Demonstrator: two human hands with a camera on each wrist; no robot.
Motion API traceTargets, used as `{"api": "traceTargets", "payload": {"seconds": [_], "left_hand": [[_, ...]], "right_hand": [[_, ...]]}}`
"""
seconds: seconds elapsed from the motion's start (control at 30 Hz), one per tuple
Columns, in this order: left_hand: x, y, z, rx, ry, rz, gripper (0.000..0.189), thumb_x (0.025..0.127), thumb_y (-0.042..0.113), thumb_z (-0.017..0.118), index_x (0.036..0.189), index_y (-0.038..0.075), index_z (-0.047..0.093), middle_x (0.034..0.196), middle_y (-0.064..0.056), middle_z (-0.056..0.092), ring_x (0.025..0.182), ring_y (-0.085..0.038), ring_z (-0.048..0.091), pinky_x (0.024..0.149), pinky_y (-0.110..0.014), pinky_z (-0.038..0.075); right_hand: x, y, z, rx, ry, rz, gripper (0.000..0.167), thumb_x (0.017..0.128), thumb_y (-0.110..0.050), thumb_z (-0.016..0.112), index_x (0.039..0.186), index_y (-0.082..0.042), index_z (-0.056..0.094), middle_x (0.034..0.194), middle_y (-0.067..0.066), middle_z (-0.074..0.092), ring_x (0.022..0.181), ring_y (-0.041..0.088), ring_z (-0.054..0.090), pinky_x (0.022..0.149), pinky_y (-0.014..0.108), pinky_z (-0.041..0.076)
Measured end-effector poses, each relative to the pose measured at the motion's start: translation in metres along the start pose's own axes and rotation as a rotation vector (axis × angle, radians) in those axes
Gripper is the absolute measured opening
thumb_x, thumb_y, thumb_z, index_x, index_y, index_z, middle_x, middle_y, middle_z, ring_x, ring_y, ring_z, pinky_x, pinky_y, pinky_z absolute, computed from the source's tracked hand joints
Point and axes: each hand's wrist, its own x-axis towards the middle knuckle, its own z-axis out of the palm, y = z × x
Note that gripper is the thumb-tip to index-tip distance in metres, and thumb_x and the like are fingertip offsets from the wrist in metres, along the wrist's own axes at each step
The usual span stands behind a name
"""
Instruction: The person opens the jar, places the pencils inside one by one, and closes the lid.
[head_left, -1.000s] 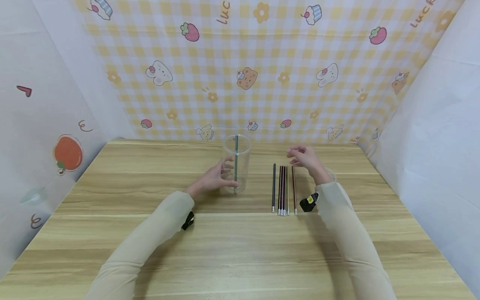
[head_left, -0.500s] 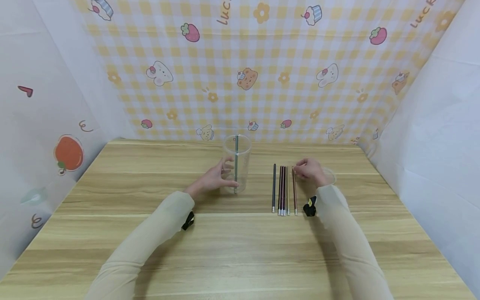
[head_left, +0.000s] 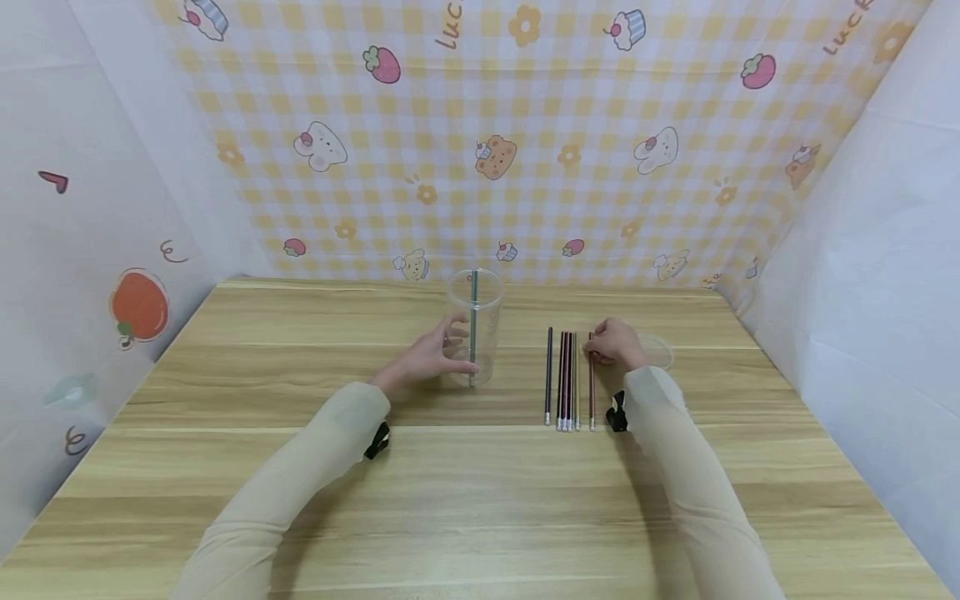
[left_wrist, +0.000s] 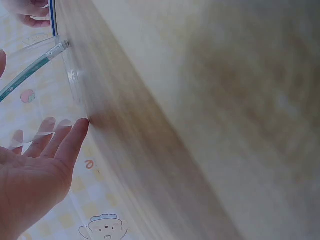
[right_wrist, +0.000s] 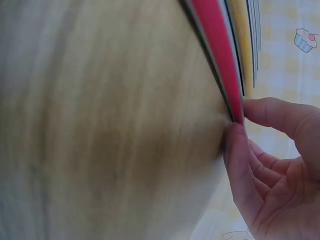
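Note:
A tall clear cup (head_left: pixel 491 329) stands upright on the wooden table, with a green pencil (head_left: pixel 474 325) standing inside, eraser end down. My left hand (head_left: pixel 429 357) holds the cup's left side between thumb and fingers; in the left wrist view the fingers (left_wrist: pixel 50 145) lie along its wall. My right hand (head_left: pixel 618 342) pinches the far end of a reddish pencil (head_left: pixel 592 392) between thumb and index finger; the right wrist view shows this pencil (right_wrist: pixel 217 45) bright pink-red. Left of it lie several dark pencils (head_left: pixel 566 383), a yellow one (head_left: pixel 577 392) and a dark blue one (head_left: pixel 549 375).
A clear round lid-like disc (head_left: pixel 660 352) lies behind the right wrist, partly hidden. Checked cloth (head_left: pixel 420 108) hangs at the table's back edge, and white sheets (head_left: pixel 862 225) close off both sides. Bare wooden tabletop (head_left: pixel 480 517) lies in front of the pencils.
My right hand has come down and toward me onto the reddish pencil's far end and now pinches it; that pencil has shifted slightly right. The left hand and cup have stayed put.

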Motion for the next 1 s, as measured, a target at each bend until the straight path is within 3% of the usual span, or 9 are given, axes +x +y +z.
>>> {"api": "traceTargets", "payload": {"seconds": [0.1, 0.23, 0.37, 0.53, 0.8, 1.0], "left_hand": [[0.000, 0.000, 0.000, -0.012, -0.001, 0.001, 0.082, 0.075, 0.015, 0.071, 0.136, 0.011, 0.017, 0.134, -0.025, 0.029, 0.121, -0.039, 0.030, 0.098, -0.048, 0.025], [0.000, 0.000, 0.000, -0.019, 0.002, 0.002, 0.082, 0.074, 0.015, 0.072, 0.136, 0.011, 0.017, 0.134, -0.025, 0.029, 0.120, -0.039, 0.030, 0.098, -0.048, 0.025], [0.001, 0.000, 0.000, -0.018, 0.006, 0.007, 0.082, 0.074, 0.014, 0.071, 0.136, 0.010, 0.018, 0.133, -0.025, 0.029, 0.120, -0.040, 0.030, 0.098, -0.048, 0.025], [0.001, -0.001, 0.000, -0.023, -0.002, 0.007, 0.081, 0.075, 0.014, 0.071, 0.136, 0.010, 0.018, 0.133, -0.025, 0.029, 0.120, -0.039, 0.030, 0.098, -0.046, 0.025], [0.001, -0.002, 0.000, -0.016, -0.008, 0.010, 0.084, 0.075, 0.015, 0.072, 0.137, 0.008, 0.016, 0.134, -0.025, 0.029, 0.120, -0.040, 0.030, 0.098, -0.048, 0.025], [0.001, -0.002, -0.001, -0.020, -0.013, 0.014, 0.083, 0.075, 0.015, 0.071, 0.137, 0.008, 0.016, 0.134, -0.025, 0.029, 0.120, -0.040, 0.030, 0.098, -0.049, 0.025]], "right_hand": [[0.001, -0.001, 0.000, -0.038, 0.005, 0.007, 0.028, 0.075, -0.005, 0.062, 0.055, -0.007, 0.042, 0.050, 0.003, 0.051, 0.041, 0.009, 0.044, 0.043, 0.021, 0.042], [0.004, 0.001, 0.001, -0.041, 0.004, 0.000, 0.032, 0.077, -0.007, 0.059, 0.049, -0.008, 0.044, 0.049, 0.004, 0.050, 0.041, 0.011, 0.045, 0.044, 0.022, 0.044], [0.004, 0.004, 0.001, 0.003, 0.024, 0.003, 0.016, 0.081, -0.011, 0.057, 0.071, 0.001, 0.061, 0.063, 0.008, 0.059, 0.051, 0.013, 0.053, 0.051, 0.024, 0.049], [-0.005, 0.002, -0.003, 0.090, 0.026, 0.027, 0.030, 0.084, -0.010, 0.053, 0.107, 0.010, 0.052, 0.081, 0.014, 0.060, 0.060, 0.013, 0.056, 0.057, 0.023, 0.050], [-0.012, 0.005, -0.012, 0.188, 0.024, 0.015, 0.034, 0.086, -0.008, 0.050, 0.117, 0.006, 0.044, 0.075, 0.011, 0.056, 0.059, 0.012, 0.053, 0.058, 0.024, 0.050], [-0.016, 0.004, -0.022, 0.256, 0.026, -0.013, 0.040, 0.085, -0.004, 0.049, 0.122, 0.008, 0.040, 0.082, 0.014, 0.053, 0.062, 0.016, 0.055, 0.067, 0.035, 0.051]]}}
